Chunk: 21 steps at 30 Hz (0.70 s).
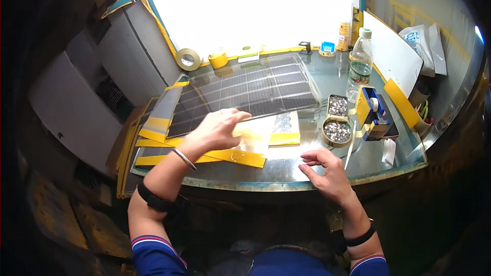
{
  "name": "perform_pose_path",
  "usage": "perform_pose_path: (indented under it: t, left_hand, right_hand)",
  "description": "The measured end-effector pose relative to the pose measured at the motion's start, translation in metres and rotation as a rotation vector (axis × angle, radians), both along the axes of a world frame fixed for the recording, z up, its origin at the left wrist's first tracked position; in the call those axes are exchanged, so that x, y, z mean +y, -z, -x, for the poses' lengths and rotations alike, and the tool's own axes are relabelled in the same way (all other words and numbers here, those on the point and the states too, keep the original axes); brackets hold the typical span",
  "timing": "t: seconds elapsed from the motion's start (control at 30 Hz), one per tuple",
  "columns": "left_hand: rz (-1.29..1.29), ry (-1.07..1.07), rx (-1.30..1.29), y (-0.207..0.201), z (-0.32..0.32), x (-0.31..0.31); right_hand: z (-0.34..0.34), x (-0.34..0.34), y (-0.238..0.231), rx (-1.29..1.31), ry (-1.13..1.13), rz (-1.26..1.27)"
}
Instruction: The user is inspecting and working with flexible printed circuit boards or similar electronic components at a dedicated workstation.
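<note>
My left hand (221, 129) is at the near edge of a dark, glossy panel (250, 88) marked with pale grid lines. Its fingertips overlap that edge, with the thumb apart below them; whether they touch the panel is unclear. The panel's right edge looks blurred. Under the left hand lie a pale sheet (255, 132) and yellow tape strips (250, 158). My right hand (327, 174) hovers above the metal-looking tabletop (286, 161) near its front edge, fingers curved and apart, nothing seen between them. A thin white stick (350, 152) lies beside it.
Right of the panel stand two small containers of mixed bits (337, 130), a blue tape dispenser (372, 113) and a clear bottle (360, 66). Tape rolls (188, 60) sit along the back, below a bright lit board (255, 10). Grey cabinets (76, 107) flank the left.
</note>
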<state>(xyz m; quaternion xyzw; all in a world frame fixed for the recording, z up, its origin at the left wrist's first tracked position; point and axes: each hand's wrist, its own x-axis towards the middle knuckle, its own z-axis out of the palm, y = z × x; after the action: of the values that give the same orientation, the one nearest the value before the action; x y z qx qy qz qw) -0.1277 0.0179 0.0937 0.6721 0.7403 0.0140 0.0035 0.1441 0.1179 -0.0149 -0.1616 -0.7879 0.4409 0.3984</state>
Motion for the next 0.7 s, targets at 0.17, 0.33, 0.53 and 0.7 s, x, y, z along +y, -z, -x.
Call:
perform_pose_path:
  t: [0.17,0.33,0.53,0.7]
  left_hand:
    - [0.242,-0.135,0.074,0.005,0.043,0.002]
    - [0.257,-0.137,-0.033,0.01,0.067,0.024]
    - [0.2,-0.139,-0.037,0.015,0.076,0.047]
    - [0.169,-0.123,0.034,0.026,0.082,0.054]
  right_hand:
    - [-0.001,0.001,-0.001,0.002,0.003,-0.028]
    - [0.001,-0.002,-0.001,0.018,0.006,-0.101]
    - [0.0,-0.001,-0.005,-0.003,0.017,-0.112]
    - [0.001,-0.003,-0.007,-0.002,0.027,-0.097]
